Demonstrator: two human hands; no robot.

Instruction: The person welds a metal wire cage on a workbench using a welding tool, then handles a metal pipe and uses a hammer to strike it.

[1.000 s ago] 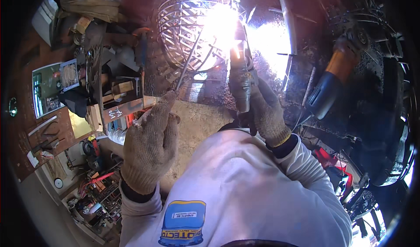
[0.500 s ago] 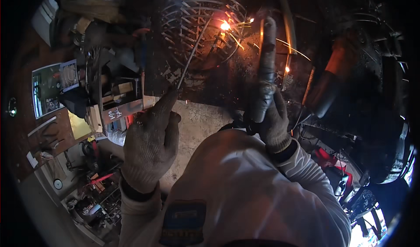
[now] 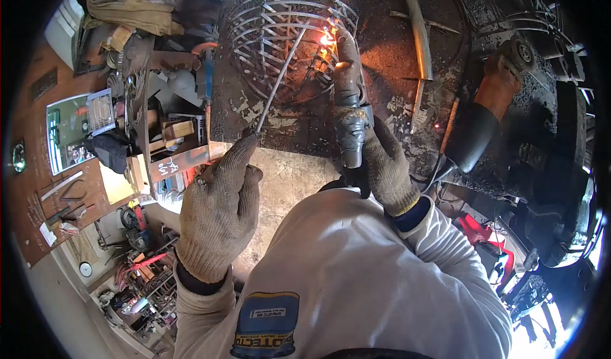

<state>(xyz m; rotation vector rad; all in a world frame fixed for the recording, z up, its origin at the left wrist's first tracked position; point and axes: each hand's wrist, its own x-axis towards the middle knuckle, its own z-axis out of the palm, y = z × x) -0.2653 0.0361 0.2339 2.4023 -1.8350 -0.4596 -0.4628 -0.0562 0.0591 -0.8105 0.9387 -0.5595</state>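
Observation:
My gloved left hand (image 3: pixel 216 209) is closed on the lower end of a thin metal rod (image 3: pixel 280 79). The rod slants up to a round cage of curved metal bars (image 3: pixel 267 25) on the dark work table (image 3: pixel 305 130). My gloved right hand (image 3: pixel 389 171) is closed round the taped handle of a welding torch (image 3: pixel 349 120). Its tip is at the cage's right side, where an orange glow (image 3: pixel 328 40) burns on the bars. The torch hides part of the cage there.
An angle grinder (image 3: pixel 471 136) lies at the right of the table. A metal pipe (image 3: pixel 417 34) lies between it and the cage. To the left stand a shelf with wooden blocks (image 3: pixel 178 130) and a brown board (image 3: pixel 76 197). Hand tools (image 3: pixel 146 283) lie lower left.
The torch and my right hand have moved left, bringing the tip to the cage. Flying sparks have faded, and the picture is brighter. My left hand and the rod have barely moved.

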